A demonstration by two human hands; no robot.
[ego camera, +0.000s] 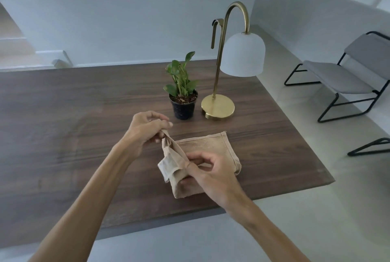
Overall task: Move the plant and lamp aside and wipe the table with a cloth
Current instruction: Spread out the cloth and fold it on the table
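A beige cloth (213, 148) lies partly folded on the dark wooden table (63, 124), near its right front corner. My left hand (145, 131) pinches one corner of the cloth and lifts it off the table. My right hand (209, 175) grips the cloth's near edge, fingers curled into the fold. Just behind the cloth stands a small green plant in a black pot (183, 101). Right of the pot is a brass lamp (218, 105) with a round base, a curved neck and a white dome shade.
The table's right edge runs close past the lamp. A grey chair with a black frame (341, 76) stands on the pale floor to the right. A low white wall runs behind the table. The table's left half is bare wood.
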